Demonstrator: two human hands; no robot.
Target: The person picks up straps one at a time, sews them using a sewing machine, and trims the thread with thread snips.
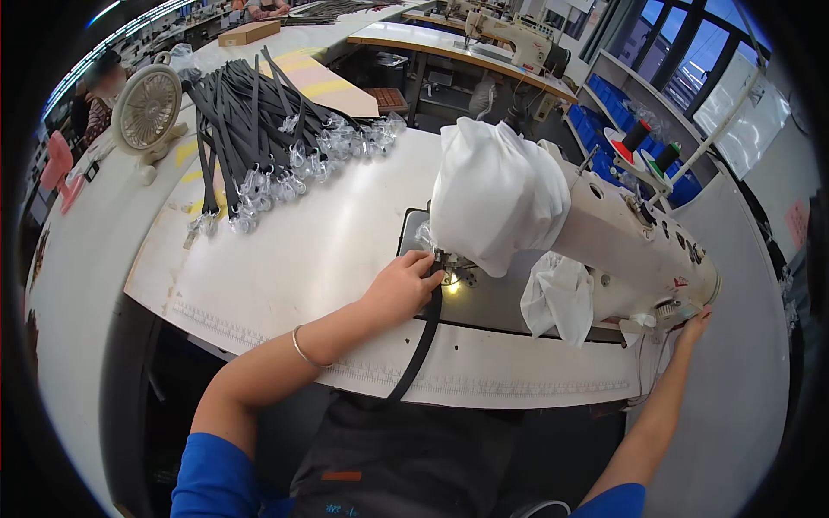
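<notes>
A sewing machine [622, 216] stands on the table in front of me, its head wrapped in white cloth [501, 190]. By the lit needle area, my left hand [404, 285] pinches a black strap [420, 354] close to the presser foot. The strap runs down over the table's front edge toward my lap. A clear plastic-wrapped piece [423, 233] shows just beyond my fingertips. At the machine's right end, my right hand [696, 323] has its fingers curled against the handwheel [713, 289]; part of them is hidden.
Black straps [246, 121] with plastic-wrapped ends lie piled at the back left. Beside them stands a small fan [148, 108]. White cloth [560, 298] hangs under the machine arm. Thread spools [637, 134] stand at the right. Another person [104, 86] is at the far left.
</notes>
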